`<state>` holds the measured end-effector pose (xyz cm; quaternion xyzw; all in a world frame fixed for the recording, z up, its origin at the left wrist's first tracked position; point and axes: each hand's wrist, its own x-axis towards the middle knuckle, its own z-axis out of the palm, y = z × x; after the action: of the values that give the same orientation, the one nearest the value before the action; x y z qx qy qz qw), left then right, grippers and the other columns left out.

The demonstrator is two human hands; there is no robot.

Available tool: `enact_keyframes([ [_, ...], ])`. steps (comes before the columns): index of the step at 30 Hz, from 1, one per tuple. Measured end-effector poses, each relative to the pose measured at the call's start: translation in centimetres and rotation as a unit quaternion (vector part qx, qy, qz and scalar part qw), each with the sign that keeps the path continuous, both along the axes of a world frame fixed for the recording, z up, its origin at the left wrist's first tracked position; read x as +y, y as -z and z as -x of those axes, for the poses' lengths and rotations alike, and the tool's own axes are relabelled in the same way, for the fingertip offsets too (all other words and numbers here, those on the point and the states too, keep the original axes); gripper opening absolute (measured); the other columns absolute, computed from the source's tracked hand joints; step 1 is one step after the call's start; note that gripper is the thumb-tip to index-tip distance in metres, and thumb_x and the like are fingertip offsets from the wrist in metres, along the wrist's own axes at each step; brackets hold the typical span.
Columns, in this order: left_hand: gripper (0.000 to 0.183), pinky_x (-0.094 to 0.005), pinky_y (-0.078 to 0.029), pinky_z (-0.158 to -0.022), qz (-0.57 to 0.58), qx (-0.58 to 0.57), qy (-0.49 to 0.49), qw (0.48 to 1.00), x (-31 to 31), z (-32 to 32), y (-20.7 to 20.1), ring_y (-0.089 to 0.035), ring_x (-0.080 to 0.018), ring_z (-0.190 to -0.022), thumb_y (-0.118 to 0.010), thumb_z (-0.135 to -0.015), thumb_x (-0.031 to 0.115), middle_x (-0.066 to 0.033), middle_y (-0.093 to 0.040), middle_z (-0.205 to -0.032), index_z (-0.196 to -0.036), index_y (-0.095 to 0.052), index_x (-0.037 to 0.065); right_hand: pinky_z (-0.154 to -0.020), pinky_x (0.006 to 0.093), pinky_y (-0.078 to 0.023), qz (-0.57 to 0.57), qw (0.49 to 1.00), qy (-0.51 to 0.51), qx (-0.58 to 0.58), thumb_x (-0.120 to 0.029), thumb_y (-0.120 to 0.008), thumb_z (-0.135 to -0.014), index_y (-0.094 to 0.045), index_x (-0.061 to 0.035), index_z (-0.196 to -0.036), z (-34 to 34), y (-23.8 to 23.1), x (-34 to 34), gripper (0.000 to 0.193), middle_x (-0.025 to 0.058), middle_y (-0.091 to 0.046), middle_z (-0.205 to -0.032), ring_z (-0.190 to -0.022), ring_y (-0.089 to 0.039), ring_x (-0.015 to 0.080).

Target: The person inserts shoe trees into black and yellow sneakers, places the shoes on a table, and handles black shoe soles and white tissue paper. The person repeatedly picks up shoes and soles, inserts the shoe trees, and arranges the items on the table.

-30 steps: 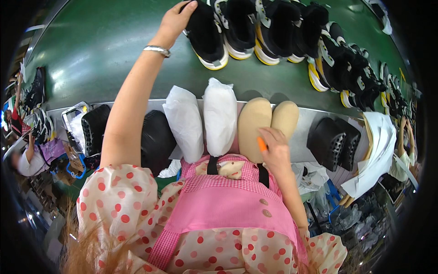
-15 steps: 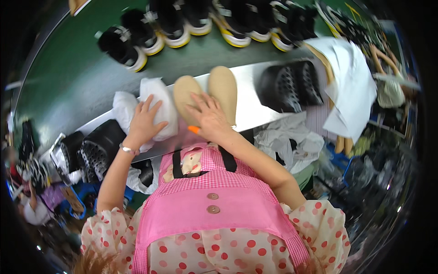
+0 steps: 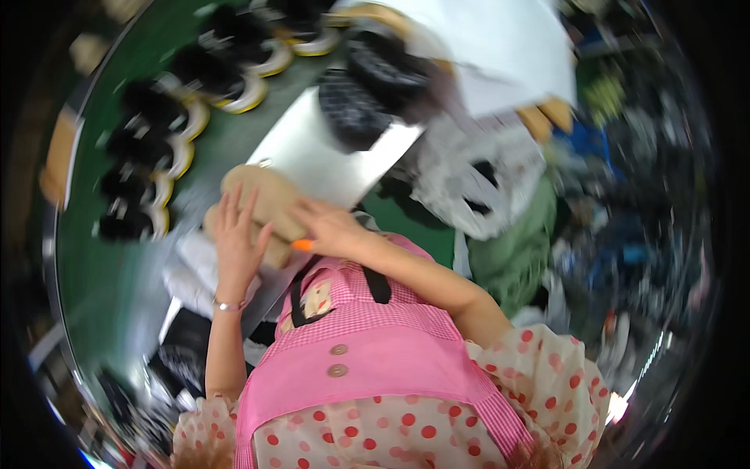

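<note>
Your left hand (image 3: 234, 238) lies flat, fingers spread, on two tan foam insoles (image 3: 262, 211) at the near edge of the grey metal table (image 3: 328, 156). Your right hand (image 3: 332, 228) pinches an orange marker (image 3: 302, 245) beside them.

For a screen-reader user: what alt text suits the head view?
Both hands rest on a pair of tan shoe soles on a metal shelf: left hand, right hand with an orange marker. Black shoes line a green belt.
</note>
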<state>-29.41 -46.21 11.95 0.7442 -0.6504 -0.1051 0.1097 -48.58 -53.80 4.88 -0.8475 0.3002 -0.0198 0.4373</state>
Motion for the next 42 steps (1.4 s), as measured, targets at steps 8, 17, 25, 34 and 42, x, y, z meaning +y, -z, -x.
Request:
enact_keyframes([
  [8,0.051,-0.0430,-0.040,-0.101,-0.068,0.129,0.100,0.984,-4.1,4.0,-0.6,-0.049,-0.0382,-0.119,-0.067,-0.083,0.013,-0.0202,-0.053,-0.128,-0.132,-0.053,0.006,-0.088,0.0415,-0.050,-0.022,0.952,0.304,-0.018,-0.023,-0.062,-0.087,-0.057,-0.0069,-0.124,12.3,0.7,1.7,0.040,0.0179,-0.061,-0.118,-0.106,-0.060,0.0358],
  [17,0.050,-0.0406,-0.051,-0.084,-0.201,0.226,0.295,0.906,-11.9,25.9,4.8,-0.060,-0.0355,-0.101,-0.066,-0.084,0.012,-0.0162,-0.058,-0.120,-0.132,-0.051,0.008,-0.079,0.0434,-0.053,-0.120,0.813,0.560,0.102,-0.018,-0.063,-0.083,-0.065,-0.0039,-0.110,37.4,11.1,4.5,0.030,0.0190,-0.068,-0.099,-0.090,-0.066,0.0369],
  [25,0.086,-0.0406,-0.046,-0.097,-0.257,0.128,0.280,0.916,-19.4,41.7,27.3,-0.046,-0.0392,-0.123,-0.074,-0.079,0.018,-0.0240,-0.035,-0.142,-0.149,-0.025,0.012,-0.096,0.0424,-0.046,0.039,0.733,0.664,0.143,-0.009,-0.072,-0.078,-0.041,-0.0076,-0.140,49.4,26.3,-1.4,0.069,0.0248,-0.044,-0.137,-0.117,-0.051,0.0413],
  [34,0.108,-0.0383,-0.049,-0.093,-0.441,0.569,-0.135,0.680,-22.8,54.0,37.2,-0.054,-0.0265,-0.115,-0.080,-0.078,0.028,-0.0216,-0.046,-0.133,-0.151,-0.006,0.001,-0.069,0.0466,-0.045,-0.099,0.791,0.603,-0.025,-0.010,-0.063,-0.084,-0.058,0.0019,-0.083,49.7,33.1,-6.3,0.013,0.0228,-0.059,-0.081,-0.078,-0.058,0.0430],
  [42,0.026,-0.0317,-0.050,-0.078,-0.265,0.154,-0.048,0.951,-19.4,37.6,38.2,-0.060,-0.0168,-0.082,-0.059,-0.092,0.017,-0.0024,-0.063,-0.089,-0.114,-0.058,0.003,-0.083,0.0316,-0.052,-0.301,0.740,0.571,-0.190,0.004,-0.059,-0.082,-0.061,-0.0037,-0.116,43.3,27.0,-1.7,0.035,0.0127,-0.065,-0.105,-0.095,-0.066,0.0247],
])
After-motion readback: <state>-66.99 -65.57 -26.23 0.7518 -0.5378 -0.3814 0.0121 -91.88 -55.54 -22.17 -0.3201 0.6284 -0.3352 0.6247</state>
